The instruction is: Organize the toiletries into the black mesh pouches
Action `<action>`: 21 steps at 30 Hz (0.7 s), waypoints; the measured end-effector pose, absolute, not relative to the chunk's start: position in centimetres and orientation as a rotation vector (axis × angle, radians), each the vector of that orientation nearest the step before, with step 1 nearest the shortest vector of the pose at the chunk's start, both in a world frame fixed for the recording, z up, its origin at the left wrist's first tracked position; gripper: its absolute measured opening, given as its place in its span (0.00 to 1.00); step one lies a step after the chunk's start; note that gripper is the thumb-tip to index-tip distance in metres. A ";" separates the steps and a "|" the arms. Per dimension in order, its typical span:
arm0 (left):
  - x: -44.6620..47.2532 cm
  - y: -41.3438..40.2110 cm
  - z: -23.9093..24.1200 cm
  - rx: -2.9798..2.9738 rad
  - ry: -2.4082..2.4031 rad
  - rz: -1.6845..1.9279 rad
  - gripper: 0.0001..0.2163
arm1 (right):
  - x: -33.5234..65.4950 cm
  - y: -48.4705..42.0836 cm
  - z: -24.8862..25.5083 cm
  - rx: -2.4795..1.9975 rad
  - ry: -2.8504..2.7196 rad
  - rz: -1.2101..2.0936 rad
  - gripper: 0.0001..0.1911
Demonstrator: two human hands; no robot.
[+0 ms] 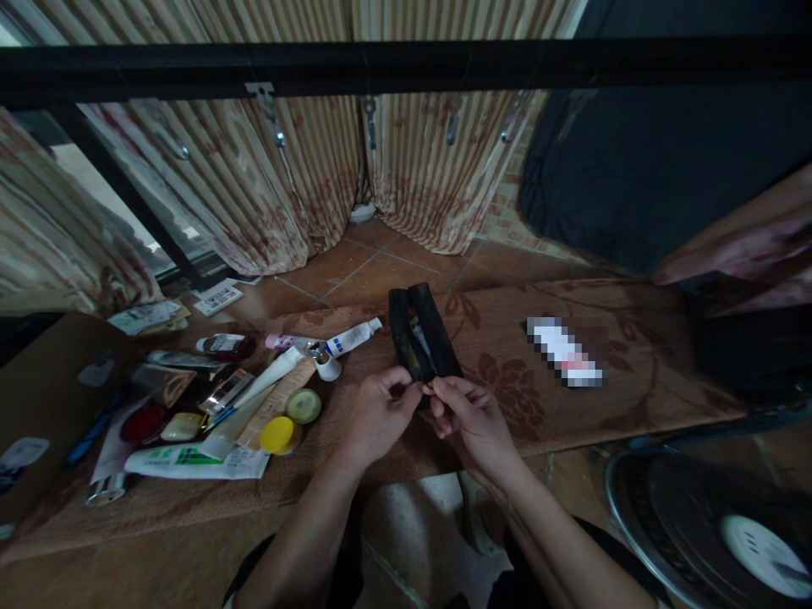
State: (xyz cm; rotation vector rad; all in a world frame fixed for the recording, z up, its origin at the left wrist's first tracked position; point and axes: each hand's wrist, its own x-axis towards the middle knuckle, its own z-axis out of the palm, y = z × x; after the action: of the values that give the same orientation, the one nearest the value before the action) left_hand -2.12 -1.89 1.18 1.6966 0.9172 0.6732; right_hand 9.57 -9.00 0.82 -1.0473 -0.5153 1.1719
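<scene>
A dark, narrow pouch (437,334) lies on the cloth-covered bench in front of me, its top parted lengthwise. Something pale shows inside the gap, too dim to name. At the pouch's near end my left hand (384,414) is closed, thumb and finger pinching its edge. Close beside it, my right hand (473,419) pinches the same end, fingertips nearly touching those of the left. Whatever small part lies between the fingertips is hidden.
Left of the pouch lie several tubes (196,461), a yellow-lidded jar (280,435), a green-lidded jar (303,406) and a white-capped bottle (325,362). A cardboard box (51,406) stands far left. Rightward, a blurred-out phone-like object (564,351) rests on the patterned cloth (640,347).
</scene>
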 end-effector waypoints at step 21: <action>-2.5 -1.7 -1.5 1.947 1.210 0.439 0.44 | 15.2 -8.7 -2.3 -1.513 -0.643 0.683 0.19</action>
State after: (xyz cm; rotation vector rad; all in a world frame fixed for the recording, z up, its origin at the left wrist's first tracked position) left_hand -2.50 -1.66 -1.55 1.9474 1.2103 0.4392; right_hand 15.17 -8.72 -2.28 -1.5128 -0.6433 0.6830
